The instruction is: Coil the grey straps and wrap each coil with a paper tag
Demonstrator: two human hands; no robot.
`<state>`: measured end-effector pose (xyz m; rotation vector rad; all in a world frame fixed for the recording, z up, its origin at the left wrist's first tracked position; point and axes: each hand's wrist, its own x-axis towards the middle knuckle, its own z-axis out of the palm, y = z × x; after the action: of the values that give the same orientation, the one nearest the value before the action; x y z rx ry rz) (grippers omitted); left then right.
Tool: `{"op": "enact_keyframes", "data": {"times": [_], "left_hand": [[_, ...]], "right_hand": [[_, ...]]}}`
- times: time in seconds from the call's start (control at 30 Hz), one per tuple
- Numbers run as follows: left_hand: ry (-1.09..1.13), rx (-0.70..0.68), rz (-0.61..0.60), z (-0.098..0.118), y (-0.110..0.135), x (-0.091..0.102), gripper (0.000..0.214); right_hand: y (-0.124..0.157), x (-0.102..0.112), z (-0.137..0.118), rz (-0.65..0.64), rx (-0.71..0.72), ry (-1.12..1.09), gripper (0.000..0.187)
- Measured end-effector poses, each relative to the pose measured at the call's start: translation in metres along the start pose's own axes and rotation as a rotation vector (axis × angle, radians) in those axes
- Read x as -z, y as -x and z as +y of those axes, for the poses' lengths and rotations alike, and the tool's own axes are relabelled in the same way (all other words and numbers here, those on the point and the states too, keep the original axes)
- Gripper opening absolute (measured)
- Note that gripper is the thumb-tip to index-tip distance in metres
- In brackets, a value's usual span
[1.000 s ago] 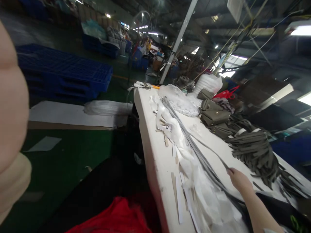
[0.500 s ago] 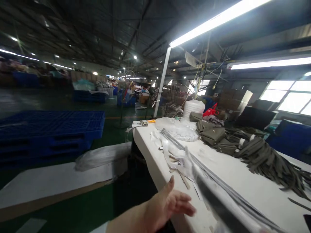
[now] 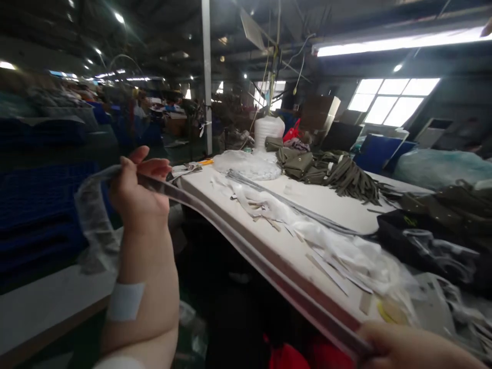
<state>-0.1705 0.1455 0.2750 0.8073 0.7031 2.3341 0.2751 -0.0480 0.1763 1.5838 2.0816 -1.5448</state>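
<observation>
A long grey strip with a clear plastic-like sheen (image 3: 234, 238) stretches across my view along the table's front edge. My left hand (image 3: 140, 184) is raised at the left, its thumb pinching the strip near one end, the other fingers curled. Beyond that hand a crumpled translucent tail (image 3: 94, 220) hangs down beside my forearm. At the lower right my right hand (image 3: 403, 343) is closed around the strip; its fingertips are partly cut off by the frame. Behind the strip, more long grey strips (image 3: 280, 197) lie on the white table (image 3: 330, 205).
White plastic film and paper scraps (image 3: 307, 225) cover the table's near side. Olive-green pouches (image 3: 298, 163) and a bundle of dark straps (image 3: 355, 179) lie farther back. A white foam roll (image 3: 269, 134) stands at the far end. Blue pallets (image 3: 38, 205) are at the left.
My left hand has risen and moved left, from open over the table edge to pinching the strip. The strip is now stretched between both hands. The view has turned right.
</observation>
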Motion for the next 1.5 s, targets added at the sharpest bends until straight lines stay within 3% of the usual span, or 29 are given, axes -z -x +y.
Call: {"op": "enact_keyframes", "data": {"times": [0.03,0.1,0.17,0.23,0.3,0.37,0.43,0.47,0.53,0.63,0.73,0.83,0.97,1.2,1.5], "left_hand": [[-0.071,0.017,0.045,-0.007,-0.009,0.003,0.037],[-0.205,0.078,0.034,-0.025,-0.020,0.009,0.036],[-0.446,0.256,-0.130,-0.046,-0.017,0.015,0.043],[-0.728,0.526,-0.347,-0.067,0.005,0.022,0.050],[-0.870,0.757,-0.489,-0.085,0.048,0.031,0.045],[-0.913,0.915,-0.598,-0.098,0.107,0.041,0.046],[-0.870,1.056,-0.689,-0.103,0.171,0.052,0.048],[-0.784,1.143,-0.758,-0.102,0.202,0.058,0.052],[-0.407,1.393,-0.927,-0.096,0.254,0.072,0.063],[-0.301,1.553,-0.873,-0.080,0.299,0.098,0.060],[-0.468,1.550,-0.787,-0.062,0.311,0.127,0.054],[-0.618,1.579,-0.781,-0.047,0.315,0.150,0.057],[-0.618,1.655,-0.799,-0.040,0.329,0.163,0.066],[-0.394,1.687,-0.701,-0.065,0.338,0.154,0.061],[-0.208,1.792,-0.838,-0.123,0.336,0.119,0.053]], "right_hand": [[0.001,0.003,-0.005,-0.058,-0.021,0.001,0.019],[0.000,0.017,-0.017,-0.053,-0.045,-0.040,0.031],[-0.006,0.031,-0.028,-0.037,-0.001,-0.138,0.042],[-0.021,0.039,-0.040,-0.013,0.097,-0.328,0.048],[-0.048,0.036,-0.051,0.069,0.244,-0.621,0.049],[-0.084,0.025,-0.060,0.163,0.401,-0.961,0.041],[-0.125,0.010,-0.064,0.208,0.472,-1.208,0.035],[-0.144,0.003,-0.064,0.234,0.470,-1.300,0.034],[-0.178,-0.011,-0.058,0.274,0.419,-1.448,0.034],[-0.208,-0.033,-0.038,0.255,0.293,-1.584,0.032],[-0.214,-0.063,-0.011,0.071,0.152,-1.553,0.028],[-0.203,-0.097,0.016,-0.168,-0.007,-1.443,0.028],[-0.189,-0.127,0.043,-0.317,-0.166,-1.340,0.024],[-0.187,-0.132,0.056,-0.322,-0.185,-1.378,0.029],[-0.171,-0.117,0.070,-0.084,-0.065,-1.415,0.038]]}}
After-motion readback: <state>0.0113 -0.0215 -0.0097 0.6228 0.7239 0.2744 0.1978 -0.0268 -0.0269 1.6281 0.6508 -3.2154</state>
